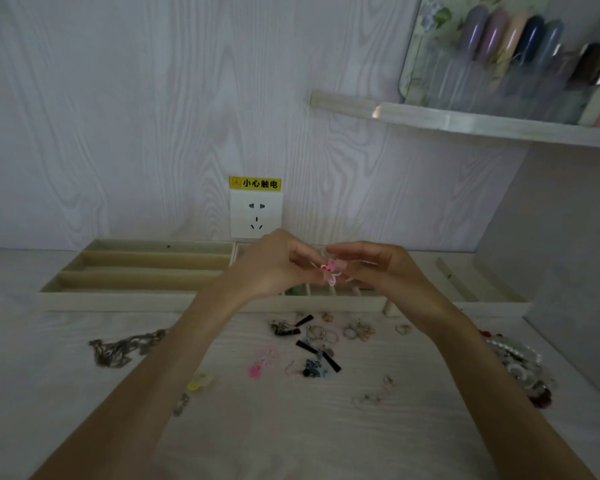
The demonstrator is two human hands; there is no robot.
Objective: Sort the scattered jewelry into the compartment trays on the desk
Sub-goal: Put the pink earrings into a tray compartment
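Nearest the lens, two bare forearms rise from the bottom corners over the white wood-grain desk (291, 438) and meet above the trays. At far left on the desk lies a grey chain necklace (125, 348) in a loose heap, well apart from the rest. Behind it sits the long-slot tray (142, 271), beige-lined, with three lengthwise channels that look empty but for a dark speck in the back one. Nearer the front edge lie a small yellow piece (199, 382) and a pale beaded bit just below it (too blurred to name).

The left hand (271, 265) is curled, fingertips pinched together on a small pink earring (331, 270), and the right hand (374, 265) meets it from the other side, its fingertips closed on the same piece. The earring hangs between both hands over the middle tray (326, 292), whose narrow slots show under the wrists, with something green in one.

Below the hands a scatter of jewelry (312, 344) covers the desk: rings, black ribbon pieces, a second pink earring (262, 363), a blue-and-black cluster. Right of it are a few pale rings. At far right a third tray (471, 285) stands by the wall, and a pile of pearl and red beads (520, 365) lies in front of it.
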